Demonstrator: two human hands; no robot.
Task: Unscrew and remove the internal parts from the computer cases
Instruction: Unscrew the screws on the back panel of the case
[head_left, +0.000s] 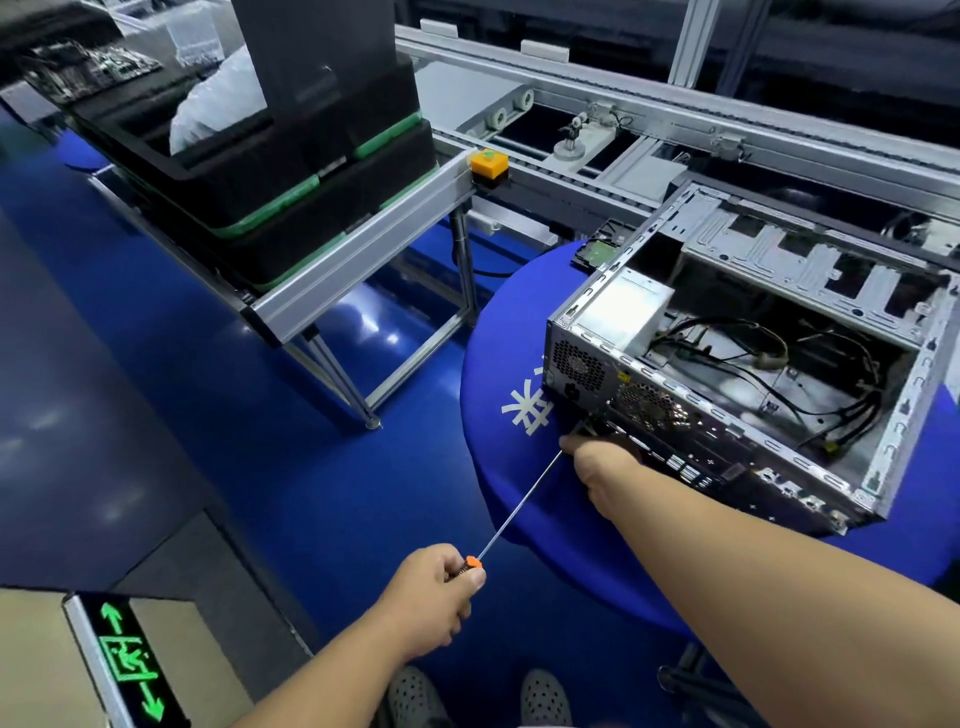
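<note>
The computer case (753, 353) lies on its side with the open face up, on a round worktop (509, 364) covered in blue cloth with a white mark printed on it. Inside the case sit a silver power supply box (626, 306) at the rear corner and loose black cables (810, 374) across the bottom. The perforated rear panel faces the person.

A long, thin screwdriver (519, 506) runs from the lower left up to the rear panel, its tip meeting the panel near the lower edge. The left hand (434, 597) grips the orange and black handle, fingers curled round it with the thumb on top. The right hand (605, 460) rests against the rear panel just beside the screwdriver tip; its fingers are hidden behind the hand, so I cannot tell whether they pinch anything.

Just behind the case on the worktop lies a hard drive (597, 252). To the left stands an aluminium frame holding stacked black trays (291, 171) with green edges, and an orange button (489, 165) sits on the frame's corner. A conveyor line (649, 119) runs behind. The floor (208, 389) is glossy blue, and a green lit arrow sign (130, 665) is at the lower left.
</note>
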